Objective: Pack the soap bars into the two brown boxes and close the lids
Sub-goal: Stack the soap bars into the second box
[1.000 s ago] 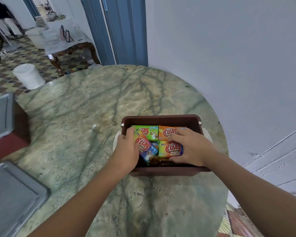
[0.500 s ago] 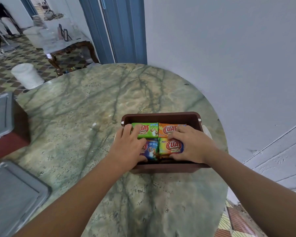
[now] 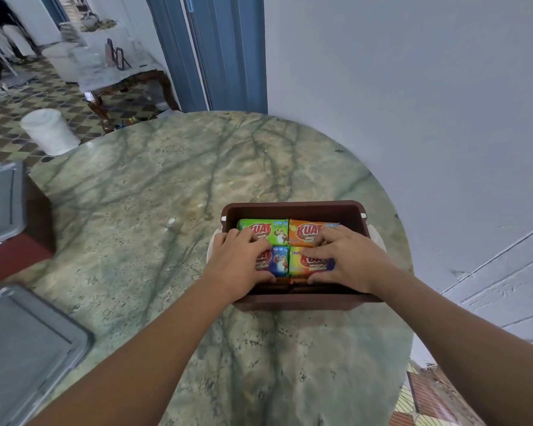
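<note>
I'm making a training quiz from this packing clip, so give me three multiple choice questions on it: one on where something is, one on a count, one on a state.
1. Where does the green soap bar lie in the brown box?
A. far left
B. near right
C. outside it

2. How many soap bars show on the top layer?
A. two
B. four
C. six

3. What state is that box in?
A. lid shut
B. open on top
C. tipped over

Answers: 1 A, it lies beside the orange soap bar along the far wall. 2 B, green, orange, blue and yellow. 3 B, the bars show while the left hand and right hand press on them.
</note>
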